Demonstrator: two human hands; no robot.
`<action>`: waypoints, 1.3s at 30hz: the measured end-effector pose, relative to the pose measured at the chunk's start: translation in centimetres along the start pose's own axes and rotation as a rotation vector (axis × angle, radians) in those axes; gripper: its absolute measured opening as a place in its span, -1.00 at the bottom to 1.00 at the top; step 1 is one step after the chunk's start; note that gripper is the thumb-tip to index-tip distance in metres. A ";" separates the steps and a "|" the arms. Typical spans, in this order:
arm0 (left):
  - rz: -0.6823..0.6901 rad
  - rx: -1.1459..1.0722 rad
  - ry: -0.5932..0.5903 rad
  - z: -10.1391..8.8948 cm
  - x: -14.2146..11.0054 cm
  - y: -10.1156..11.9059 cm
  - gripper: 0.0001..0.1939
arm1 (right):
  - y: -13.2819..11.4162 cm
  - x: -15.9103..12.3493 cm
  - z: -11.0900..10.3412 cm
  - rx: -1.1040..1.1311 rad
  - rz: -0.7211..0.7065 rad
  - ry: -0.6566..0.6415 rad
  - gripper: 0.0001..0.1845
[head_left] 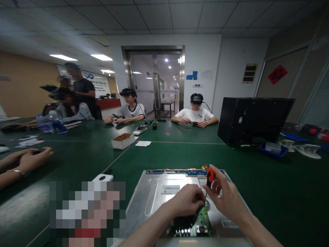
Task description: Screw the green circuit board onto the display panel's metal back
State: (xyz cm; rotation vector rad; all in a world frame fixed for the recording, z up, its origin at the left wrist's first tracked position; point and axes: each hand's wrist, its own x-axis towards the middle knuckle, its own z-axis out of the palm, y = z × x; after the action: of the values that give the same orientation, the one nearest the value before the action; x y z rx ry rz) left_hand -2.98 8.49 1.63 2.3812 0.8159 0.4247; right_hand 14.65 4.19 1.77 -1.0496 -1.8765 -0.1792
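A display panel [151, 192] lies with its metal back up in front of me, a blue circuit strip [169, 173] along its far edge. Upright in the fingers of my right hand [227, 195] is a screwdriver [211, 175] with an orange and black handle. Its thin shaft points down at a green circuit board [205, 219] on the panel's near part. My left hand [189, 200] is closed by the shaft's lower end, over the board; what its fingertips pinch is hidden. Below that hand, a dark part on the board is partly covered by my forearm.
Ahead to the right stands a black monitor-like box [253, 120], with a blue tray [273, 150] beside it. A small open carton [123, 141] and a power strip [140, 129] are on the green table [180, 152]. Another person's hands [31, 159] are at the left; other people sit across.
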 end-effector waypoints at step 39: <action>-0.058 0.070 -0.019 0.0 0.0 0.1 -0.82 | -0.4 -0.1 0.0 0.031 0.018 -0.013 -0.42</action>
State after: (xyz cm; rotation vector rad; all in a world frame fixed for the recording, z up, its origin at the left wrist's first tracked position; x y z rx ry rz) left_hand -2.93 8.38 1.71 2.4151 0.9025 0.3553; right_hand 14.38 3.91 1.81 -1.0486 -1.8756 -0.1331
